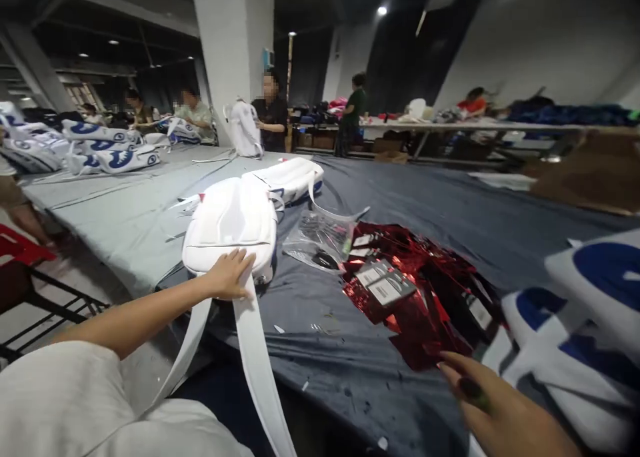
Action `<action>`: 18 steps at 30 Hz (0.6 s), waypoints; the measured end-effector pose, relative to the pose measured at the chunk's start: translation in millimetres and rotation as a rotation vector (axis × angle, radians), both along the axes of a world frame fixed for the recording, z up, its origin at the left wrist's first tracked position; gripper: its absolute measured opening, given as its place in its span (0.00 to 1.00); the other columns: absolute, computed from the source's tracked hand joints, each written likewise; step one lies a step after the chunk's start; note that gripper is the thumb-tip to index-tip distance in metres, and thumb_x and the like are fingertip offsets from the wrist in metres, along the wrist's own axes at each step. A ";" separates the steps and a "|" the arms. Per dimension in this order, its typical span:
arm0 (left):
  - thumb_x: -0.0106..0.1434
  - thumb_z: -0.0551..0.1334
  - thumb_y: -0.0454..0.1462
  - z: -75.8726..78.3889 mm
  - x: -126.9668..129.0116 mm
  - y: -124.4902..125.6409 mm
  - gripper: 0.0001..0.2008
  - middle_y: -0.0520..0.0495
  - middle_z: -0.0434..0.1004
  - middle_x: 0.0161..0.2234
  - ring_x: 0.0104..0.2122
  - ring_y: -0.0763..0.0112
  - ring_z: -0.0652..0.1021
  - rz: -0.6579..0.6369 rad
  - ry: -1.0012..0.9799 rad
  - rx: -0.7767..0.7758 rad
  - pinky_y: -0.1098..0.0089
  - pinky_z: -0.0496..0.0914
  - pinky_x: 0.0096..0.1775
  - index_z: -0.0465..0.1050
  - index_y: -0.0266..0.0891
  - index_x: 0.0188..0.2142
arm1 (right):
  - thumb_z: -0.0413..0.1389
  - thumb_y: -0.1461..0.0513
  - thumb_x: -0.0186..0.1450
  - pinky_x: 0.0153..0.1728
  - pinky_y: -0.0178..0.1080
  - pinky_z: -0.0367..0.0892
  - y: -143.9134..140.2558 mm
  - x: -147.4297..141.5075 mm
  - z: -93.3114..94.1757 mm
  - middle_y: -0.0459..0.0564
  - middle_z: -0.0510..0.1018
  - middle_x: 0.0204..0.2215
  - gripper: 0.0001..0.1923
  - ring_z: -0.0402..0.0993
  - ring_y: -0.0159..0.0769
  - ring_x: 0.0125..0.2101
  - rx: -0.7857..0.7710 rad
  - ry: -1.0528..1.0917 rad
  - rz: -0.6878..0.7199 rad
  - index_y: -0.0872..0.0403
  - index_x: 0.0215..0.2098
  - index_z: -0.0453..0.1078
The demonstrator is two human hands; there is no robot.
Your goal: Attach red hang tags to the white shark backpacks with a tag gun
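A white backpack (233,217) lies on the cloth-covered table in front of me, its padded side up and two long white straps (257,364) hanging over the table edge toward me. My left hand (230,275) rests open on the bag's near end, fingers spread, at the top of one strap. At the lower right, my right hand (495,404) is slightly blurred, its fingers curled around a small dark object I cannot make out. Its fingertips are close to a pile of shiny red foil pieces (420,340) with black-and-white tags (387,284) on them.
Another white bag (295,174) lies behind the backpack. A clear plastic bag (317,240) sits beside the red pile. White-and-blue bags (600,310) crowd the right edge; more (115,150) are stacked far left. Several people work around the tables, one holding a white backpack (245,129).
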State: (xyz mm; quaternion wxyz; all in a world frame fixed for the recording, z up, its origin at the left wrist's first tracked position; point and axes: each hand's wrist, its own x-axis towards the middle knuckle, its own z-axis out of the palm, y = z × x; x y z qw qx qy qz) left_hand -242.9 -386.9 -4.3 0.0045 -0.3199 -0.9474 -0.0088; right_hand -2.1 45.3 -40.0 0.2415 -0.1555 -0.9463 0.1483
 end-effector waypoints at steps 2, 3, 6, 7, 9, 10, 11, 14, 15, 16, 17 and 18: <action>0.51 0.74 0.40 -20.2 3.8 -31.7 0.55 0.27 0.46 0.70 0.68 0.38 0.54 -0.011 0.024 -0.059 0.48 0.56 0.64 0.44 0.35 0.71 | 0.50 0.50 0.63 0.32 0.43 0.76 -37.5 -33.5 5.7 0.50 0.83 0.39 0.17 0.82 0.45 0.36 -0.054 -0.043 0.150 0.43 0.44 0.75; 0.52 0.72 0.35 -28.0 3.1 -39.2 0.54 0.27 0.46 0.70 0.68 0.40 0.55 -0.022 0.052 -0.061 0.49 0.56 0.64 0.44 0.35 0.71 | 0.49 0.49 0.63 0.34 0.44 0.76 -58.4 -47.1 8.1 0.51 0.83 0.41 0.19 0.82 0.46 0.38 -0.074 -0.071 0.202 0.45 0.45 0.75; 0.57 0.65 0.32 -37.1 -11.5 -46.3 0.45 0.31 0.53 0.69 0.66 0.46 0.62 -0.061 0.079 -0.050 0.54 0.61 0.61 0.46 0.39 0.71 | 0.45 0.50 0.66 0.40 0.45 0.75 -122.1 -73.8 12.9 0.53 0.82 0.45 0.22 0.81 0.47 0.43 -0.087 -0.191 0.302 0.49 0.46 0.75; 0.59 0.65 0.33 -36.9 -18.8 -47.6 0.43 0.33 0.54 0.68 0.65 0.47 0.63 -0.077 0.076 -0.039 0.54 0.62 0.60 0.48 0.40 0.70 | 0.44 0.51 0.66 0.42 0.45 0.74 -141.3 -78.6 14.0 0.53 0.81 0.46 0.23 0.80 0.47 0.45 -0.086 -0.236 0.325 0.51 0.47 0.75; 0.59 0.65 0.39 -36.6 -32.3 -51.5 0.41 0.31 0.55 0.68 0.65 0.46 0.63 -0.093 0.077 -0.008 0.52 0.60 0.61 0.51 0.38 0.69 | 0.42 0.54 0.67 0.45 0.45 0.73 -173.9 -84.0 15.9 0.54 0.80 0.48 0.24 0.78 0.47 0.48 -0.078 -0.320 0.350 0.53 0.49 0.74; 0.58 0.67 0.41 -37.6 -37.4 -53.5 0.43 0.29 0.54 0.67 0.65 0.44 0.61 -0.095 0.081 0.010 0.51 0.58 0.62 0.51 0.36 0.69 | 0.41 0.55 0.67 0.46 0.45 0.72 -187.0 -85.8 17.1 0.54 0.80 0.48 0.24 0.78 0.47 0.49 -0.071 -0.360 0.356 0.53 0.50 0.74; 0.57 0.68 0.42 -39.6 -41.1 -55.0 0.45 0.27 0.54 0.67 0.66 0.43 0.60 -0.097 0.086 0.028 0.49 0.57 0.63 0.50 0.34 0.69 | 0.42 0.56 0.67 0.47 0.45 0.71 -198.4 -87.5 18.6 0.55 0.80 0.48 0.24 0.77 0.47 0.49 -0.060 -0.394 0.358 0.54 0.50 0.74; 0.58 0.66 0.35 -46.6 -45.6 -54.4 0.40 0.25 0.58 0.65 0.65 0.45 0.63 -0.107 0.111 0.075 0.51 0.59 0.62 0.54 0.31 0.67 | 0.43 0.59 0.67 0.46 0.44 0.70 -227.6 -94.7 25.0 0.55 0.80 0.48 0.22 0.77 0.47 0.48 0.002 -0.473 0.343 0.55 0.51 0.73; 0.59 0.64 0.32 -47.7 -45.1 -53.8 0.37 0.25 0.60 0.64 0.64 0.47 0.64 -0.105 0.124 0.090 0.52 0.61 0.61 0.55 0.31 0.67 | 0.44 0.61 0.67 0.46 0.43 0.70 -237.5 -97.3 27.7 0.54 0.80 0.48 0.21 0.77 0.46 0.48 0.031 -0.480 0.340 0.55 0.51 0.73; 0.61 0.60 0.29 -47.8 -43.0 -54.0 0.33 0.25 0.62 0.63 0.63 0.48 0.66 -0.102 0.137 0.105 0.53 0.63 0.60 0.57 0.31 0.66 | 0.44 0.63 0.67 0.46 0.43 0.69 -247.9 -99.2 30.4 0.54 0.80 0.48 0.21 0.77 0.46 0.48 0.060 -0.475 0.347 0.55 0.51 0.73; 0.62 0.57 0.26 -47.5 -38.3 -55.6 0.31 0.25 0.64 0.62 0.62 0.49 0.68 -0.101 0.151 0.119 0.53 0.64 0.58 0.59 0.31 0.65 | 0.45 0.65 0.66 0.45 0.42 0.69 -258.4 -100.1 33.1 0.54 0.80 0.48 0.20 0.77 0.46 0.48 0.085 -0.462 0.358 0.55 0.51 0.73; 0.62 0.55 0.25 -47.3 -30.1 -59.1 0.29 0.25 0.65 0.61 0.61 0.50 0.69 -0.107 0.165 0.134 0.53 0.65 0.58 0.60 0.30 0.64 | 0.45 0.66 0.66 0.45 0.41 0.68 -268.6 -99.9 35.7 0.53 0.80 0.48 0.20 0.77 0.45 0.48 0.104 -0.442 0.372 0.54 0.51 0.73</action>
